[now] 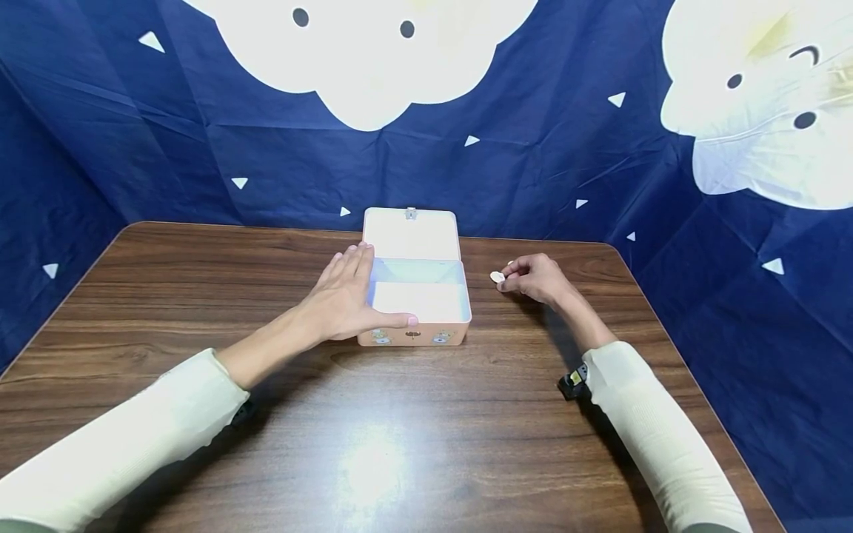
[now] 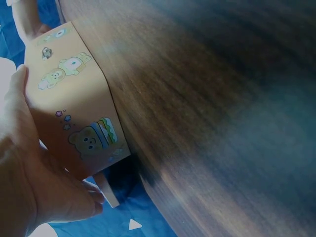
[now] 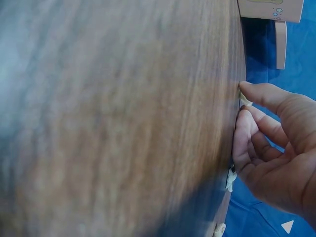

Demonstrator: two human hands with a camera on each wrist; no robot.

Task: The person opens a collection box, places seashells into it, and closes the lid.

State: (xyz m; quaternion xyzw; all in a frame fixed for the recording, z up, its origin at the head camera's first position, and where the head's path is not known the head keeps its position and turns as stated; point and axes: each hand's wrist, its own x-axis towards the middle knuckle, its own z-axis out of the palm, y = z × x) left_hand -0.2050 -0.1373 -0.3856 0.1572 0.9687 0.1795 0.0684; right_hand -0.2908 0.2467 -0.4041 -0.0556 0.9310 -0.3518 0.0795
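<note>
A peach tin box (image 1: 413,335) with cartoon bear prints stands on the table, its hinged lid (image 1: 411,235) raised at the back. My left hand (image 1: 346,292) rests along the box's left side, fingers straight and thumb laid over the front rim; the left wrist view shows the printed wall (image 2: 79,103) beside that hand. To the right of the box, my right hand (image 1: 533,277) pinches a small white piece (image 3: 245,100) between thumb and fingertips, close to the tabletop. Its exact kind is hidden by the fingers.
Two more small whitish pieces, one nearer (image 3: 230,180) and one farther along (image 3: 219,230), appear past the right hand in the right wrist view. The wooden table (image 1: 426,414) ends at a blue cloth backdrop (image 1: 286,155). A metal clasp (image 1: 410,214) sits on the lid's edge.
</note>
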